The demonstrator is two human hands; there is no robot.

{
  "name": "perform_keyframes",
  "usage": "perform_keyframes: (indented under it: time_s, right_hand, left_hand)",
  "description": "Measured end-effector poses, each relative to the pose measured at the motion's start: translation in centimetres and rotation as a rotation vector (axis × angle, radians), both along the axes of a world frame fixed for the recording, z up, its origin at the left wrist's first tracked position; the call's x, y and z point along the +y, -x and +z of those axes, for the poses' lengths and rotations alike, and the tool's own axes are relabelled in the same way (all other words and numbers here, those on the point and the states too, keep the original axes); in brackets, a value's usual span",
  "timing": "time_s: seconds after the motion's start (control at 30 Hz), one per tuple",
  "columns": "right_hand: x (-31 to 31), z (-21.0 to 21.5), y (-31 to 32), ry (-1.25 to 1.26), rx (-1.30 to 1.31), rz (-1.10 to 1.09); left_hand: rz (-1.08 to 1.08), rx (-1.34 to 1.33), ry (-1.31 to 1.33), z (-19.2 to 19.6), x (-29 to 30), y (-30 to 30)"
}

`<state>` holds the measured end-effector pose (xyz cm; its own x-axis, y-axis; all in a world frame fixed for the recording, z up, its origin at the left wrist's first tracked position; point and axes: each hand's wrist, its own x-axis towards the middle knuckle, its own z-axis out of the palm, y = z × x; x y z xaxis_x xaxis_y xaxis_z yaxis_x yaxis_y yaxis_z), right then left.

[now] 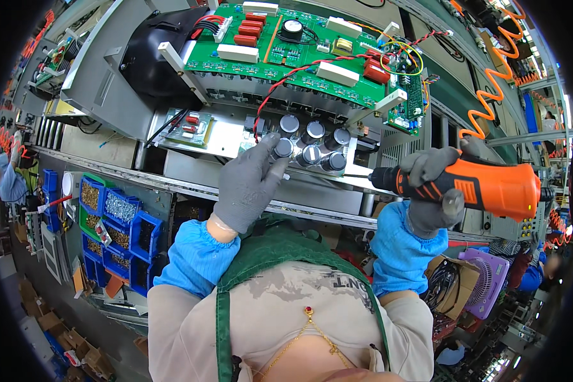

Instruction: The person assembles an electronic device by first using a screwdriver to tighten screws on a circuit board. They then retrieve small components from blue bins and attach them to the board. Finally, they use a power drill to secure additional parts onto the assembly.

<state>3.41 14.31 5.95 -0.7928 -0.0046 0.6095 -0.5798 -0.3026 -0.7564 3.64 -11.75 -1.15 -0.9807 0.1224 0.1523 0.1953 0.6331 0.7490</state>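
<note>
while the left hand rests flat on the metal chassis, its gloved fingers spread and touching the nearest of the black cylindrical capacitors, the right hand has its grip wrapped tight round an orange electric screwdriver. the driver lies level, its dark bit end pointing left toward the capacitor cluster, close beside it but apparently not yet touching (the tip itself is too thin to make out). the unit sits on the steel bench rail near the bench's front edge, straight ahead of the person. above the capacitors a large green circuit board is tilted up on white standoffs, with red and yellow wires trailing across it; a smaller green board lies at the chassis's left side. blue parts bins of screws hang under the bench's left end. judging from this, the boards and capacitors are already seated and wired, and the fastening near the capacitors looks to be the part now in hand; how many screws remain cannot be told.
</note>
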Motion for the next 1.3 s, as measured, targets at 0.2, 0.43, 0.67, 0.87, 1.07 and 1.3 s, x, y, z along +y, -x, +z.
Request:
perform_keyframes:
  time_s: [0.2, 0.43, 0.67, 0.87, 1.07, 1.3]
  right_hand:
    - [-1.7, 0.1, 1.0, -0.024, 0.000, 0.187]
    - [-2.7, -0.6, 0.5, -0.088, -0.064, -0.051]
    - [-3.2, 0.4, -0.5, 0.007, -0.240, -0.064]
    - [-1.3, 3.6, 0.3, 0.274, -0.029, 0.293]
    - [-7.6, 4.0, 1.0, 0.463, -0.003, 0.178]
    - [-9.8, 2.0, 2.1, 0.370, -0.050, 0.293]
  left_hand:
    - [0.001, 0.031, -0.028, -0.1, 0.2, 0.4]
    - [0.001, -0.066, -0.058, 0.7, 0.3, 0.6]
    - [-0.015, -0.060, -0.074, 0.4, 0.2, 0.6]
    - [-0.599, -0.800, -1.609, -4.3, -2.6, 0.6]
    - [-0.398, -0.911, -1.860, 0.7, -1.0, -1.9]
    - [-0.380, -0.795, -1.752, 0.2, -3.6, -3.2]
